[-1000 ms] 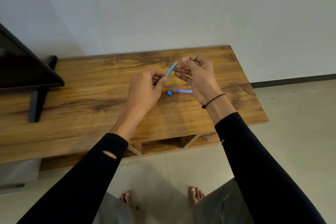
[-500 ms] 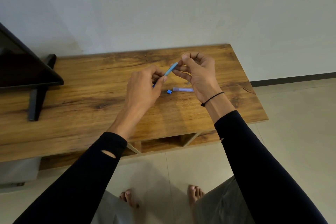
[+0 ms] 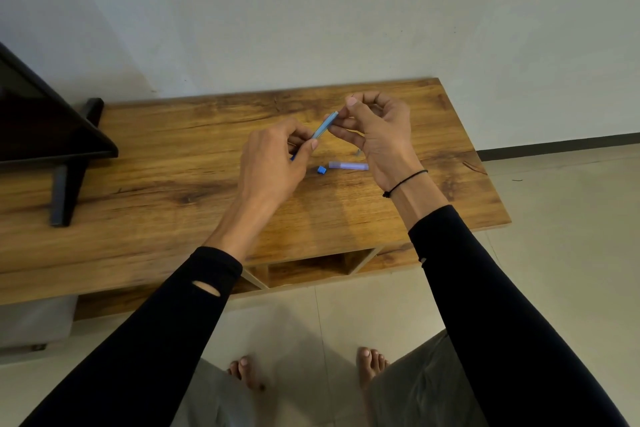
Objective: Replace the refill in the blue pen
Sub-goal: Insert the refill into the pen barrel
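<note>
At frame centre, both hands pinch the blue pen (tilted): left hand low, right hand high, above the table.

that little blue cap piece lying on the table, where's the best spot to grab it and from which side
Pinch the small blue cap across its two short sides, coming straight down from above with thumb and forefinger. It is a squat, blocky piece lying free on the wooden table, apart from the pale purple tube to its right, so a top-down pinch probably clears both. The left hand is nearest.
</note>
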### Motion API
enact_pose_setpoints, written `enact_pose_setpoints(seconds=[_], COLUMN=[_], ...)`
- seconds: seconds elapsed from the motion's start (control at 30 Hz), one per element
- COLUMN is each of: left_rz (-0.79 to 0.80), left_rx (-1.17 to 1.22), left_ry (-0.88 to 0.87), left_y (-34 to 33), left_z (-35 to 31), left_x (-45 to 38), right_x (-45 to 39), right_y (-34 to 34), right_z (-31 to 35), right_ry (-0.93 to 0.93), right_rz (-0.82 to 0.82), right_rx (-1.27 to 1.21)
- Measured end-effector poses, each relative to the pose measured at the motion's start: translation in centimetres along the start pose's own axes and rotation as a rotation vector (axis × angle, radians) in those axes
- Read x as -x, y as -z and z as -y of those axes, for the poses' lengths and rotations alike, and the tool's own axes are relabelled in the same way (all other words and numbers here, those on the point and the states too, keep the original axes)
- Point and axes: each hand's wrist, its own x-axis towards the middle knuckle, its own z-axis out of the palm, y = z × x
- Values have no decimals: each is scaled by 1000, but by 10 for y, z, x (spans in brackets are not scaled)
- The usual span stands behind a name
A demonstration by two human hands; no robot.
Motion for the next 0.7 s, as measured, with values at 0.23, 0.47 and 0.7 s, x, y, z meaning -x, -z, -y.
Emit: enact_pose_setpoints(seconds=[0.23, 0.47, 0.7], left_rz=[2, 2, 5], left_rx=[10, 19, 19], left_ry=[7, 15, 8], left_y=[1, 0, 0], left_z=[-2, 1, -3], left_x=[0, -1, -1], right_x=[0, -1, -5], right_y=[0, 2, 4], right_z=[0, 0, -6], right_ry=[13, 16, 48], right_rz=[3, 5, 22], right_rx=[4, 7, 47])
